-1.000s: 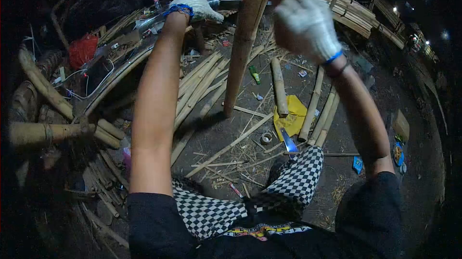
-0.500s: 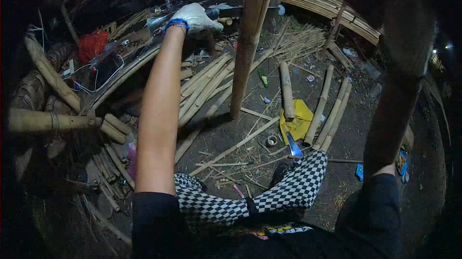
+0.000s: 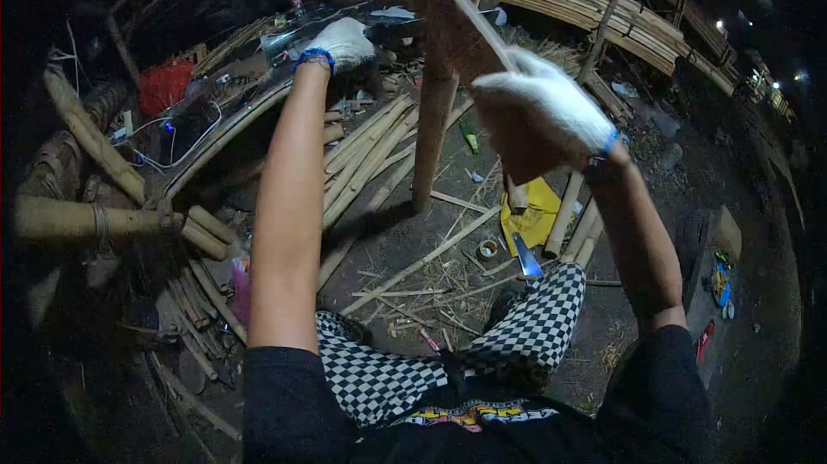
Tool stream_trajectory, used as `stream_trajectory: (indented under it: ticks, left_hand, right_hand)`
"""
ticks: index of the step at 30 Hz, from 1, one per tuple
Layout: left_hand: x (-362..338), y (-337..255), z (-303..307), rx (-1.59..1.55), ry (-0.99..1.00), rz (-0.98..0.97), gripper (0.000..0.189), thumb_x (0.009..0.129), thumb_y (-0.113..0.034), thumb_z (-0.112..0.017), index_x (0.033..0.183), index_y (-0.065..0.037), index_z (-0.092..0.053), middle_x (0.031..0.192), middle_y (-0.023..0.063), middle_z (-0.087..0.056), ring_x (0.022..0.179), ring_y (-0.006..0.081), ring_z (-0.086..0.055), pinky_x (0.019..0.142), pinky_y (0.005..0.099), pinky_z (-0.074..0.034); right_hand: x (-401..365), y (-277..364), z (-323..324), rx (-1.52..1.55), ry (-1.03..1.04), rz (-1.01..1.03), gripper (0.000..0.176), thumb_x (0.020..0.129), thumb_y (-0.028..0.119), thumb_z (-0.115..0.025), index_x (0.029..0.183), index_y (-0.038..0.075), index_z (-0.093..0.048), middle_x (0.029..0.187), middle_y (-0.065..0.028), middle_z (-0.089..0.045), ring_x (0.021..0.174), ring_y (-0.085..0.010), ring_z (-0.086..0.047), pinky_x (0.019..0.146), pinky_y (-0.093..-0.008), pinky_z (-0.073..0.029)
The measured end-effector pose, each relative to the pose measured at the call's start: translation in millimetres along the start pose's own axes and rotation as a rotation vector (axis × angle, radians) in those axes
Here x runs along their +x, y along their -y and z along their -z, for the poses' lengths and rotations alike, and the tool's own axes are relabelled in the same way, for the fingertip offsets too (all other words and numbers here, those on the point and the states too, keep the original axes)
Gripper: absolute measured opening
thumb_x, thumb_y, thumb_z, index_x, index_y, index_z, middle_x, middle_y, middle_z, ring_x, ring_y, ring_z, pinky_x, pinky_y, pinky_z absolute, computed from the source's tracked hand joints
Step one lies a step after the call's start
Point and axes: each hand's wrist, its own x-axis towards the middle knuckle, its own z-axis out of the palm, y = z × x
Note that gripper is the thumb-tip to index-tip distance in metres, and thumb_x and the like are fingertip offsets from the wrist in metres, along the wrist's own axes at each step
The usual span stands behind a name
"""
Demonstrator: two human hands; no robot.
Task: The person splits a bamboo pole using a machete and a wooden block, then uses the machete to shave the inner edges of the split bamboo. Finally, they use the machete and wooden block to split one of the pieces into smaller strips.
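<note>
A thick bamboo pole (image 3: 433,132) stands nearly upright before me, its hollow top partly covered. My left hand (image 3: 341,43), in a white glove, is closed at the handle end of a dark-bladed machete (image 3: 398,30). That blade runs sideways to the pole's upper part; the wood in front hides where they meet. With my gloved right hand (image 3: 551,106) I grip a long, rough piece of wood (image 3: 457,16), which slants across the pole's top in front of it. The wood is somewhat blurred, and my palm-side fingers are hidden.
Split bamboo lengths (image 3: 370,149) lie left of the pole. On the right, cut bamboo pieces (image 3: 564,214) rest by a yellow bag (image 3: 538,214) and a shiny blade (image 3: 526,257). A tape roll (image 3: 488,249) is nearby. Long bamboo strips (image 3: 586,7) are stacked behind.
My right hand has come down and inward from the upper right, bringing the wood across the pole's top. My left hand has shifted slightly left and down, still at the machete.
</note>
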Motion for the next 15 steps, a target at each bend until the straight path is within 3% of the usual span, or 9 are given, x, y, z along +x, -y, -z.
stream_trajectory:
  ticks: [1, 3, 4, 5, 8, 12, 15]
  left_hand:
    - [-1.3, 0.1, 5.8, 0.016, 0.014, -0.011, 0.055, 0.069, -0.051, -0.078, 0.097, -0.003, -0.070, 0.079, 0.0149, -0.069, 0.071, 0.0277, -0.061, 0.072, 0.0387, -0.049]
    - [-3.5, -2.8, 17.0, -0.035, 0.072, 0.054, 0.059, 0.067, -0.053, -0.078, 0.097, -0.003, -0.070, 0.084, 0.0175, -0.069, 0.074, 0.0289, -0.062, 0.073, 0.0394, -0.049]
    - [-5.7, -5.6, 19.9, -0.090, 0.138, 0.114, 0.062, 0.065, -0.055, -0.079, 0.097, -0.003, -0.071, 0.089, 0.0200, -0.069, 0.078, 0.0302, -0.064, 0.075, 0.0401, -0.050]
    - [-8.8, -7.8, 22.3, -0.146, 0.205, 0.174, 0.065, 0.063, -0.058, -0.080, 0.097, -0.003, -0.071, 0.094, 0.0226, -0.069, 0.081, 0.0314, -0.065, 0.076, 0.0407, -0.050]
    - [-15.6, -13.6, 24.3, -0.166, 0.143, 0.139, 0.065, 0.063, -0.059, -0.079, 0.094, -0.002, -0.072, 0.091, 0.0214, -0.069, 0.079, 0.0311, -0.064, 0.076, 0.0396, -0.050]
    - [-10.1, -6.6, 18.9, -0.137, 0.124, 0.121, 0.067, 0.064, -0.060, -0.078, 0.093, -0.001, -0.071, 0.094, 0.0216, -0.069, 0.081, 0.0331, -0.065, 0.076, 0.0391, -0.050]
    - [-6.9, -4.8, 16.4, -0.112, 0.145, 0.100, 0.065, 0.066, -0.060, -0.076, 0.092, 0.000, -0.072, 0.096, 0.0225, -0.069, 0.085, 0.0350, -0.066, 0.078, 0.0397, -0.051]
  right_hand:
    - [-11.5, 20.1, 1.1, -0.016, -0.109, 0.146, 0.049, 0.087, 0.030, -0.067, 0.119, -0.003, -0.052, 0.095, -0.0125, -0.063, 0.084, -0.0201, -0.063, 0.076, -0.0327, -0.054]
    - [-22.8, 41.7, 20.1, -0.190, -0.304, 0.403, 0.041, 0.086, 0.024, -0.067, 0.116, -0.001, -0.053, 0.087, -0.0106, -0.063, 0.076, -0.0172, -0.065, 0.069, -0.0333, -0.057]
    - [-28.8, 53.6, 26.0, -0.182, -0.411, 0.611, 0.035, 0.087, 0.018, -0.066, 0.115, 0.001, -0.055, 0.087, -0.0093, -0.064, 0.077, -0.0173, -0.065, 0.068, -0.0327, -0.057]
    - [-37.2, 56.2, 38.7, -0.157, -0.449, 0.668, 0.054, 0.088, 0.023, -0.064, 0.133, 0.000, -0.048, 0.124, -0.0150, -0.057, 0.109, -0.0242, -0.060, 0.090, -0.0348, -0.054]
    - [-32.6, 72.0, 79.2, -0.448, -0.755, 0.987, 0.050, 0.087, 0.024, -0.065, 0.128, 0.000, -0.048, 0.116, -0.0175, -0.060, 0.103, -0.0276, -0.062, 0.086, -0.0367, -0.054]
    - [7.6, 58.8, 74.6, -0.736, -0.868, 0.974, 0.046, 0.085, 0.025, -0.066, 0.120, 0.000, -0.049, 0.105, -0.0207, -0.063, 0.095, -0.0322, -0.064, 0.080, -0.0393, -0.054]
    - [37.1, 0.8, 14.2, -0.727, -0.590, 0.717, 0.044, 0.084, 0.026, -0.067, 0.115, 0.000, -0.049, 0.097, -0.0232, -0.065, 0.089, -0.0356, -0.066, 0.076, -0.0412, -0.054]
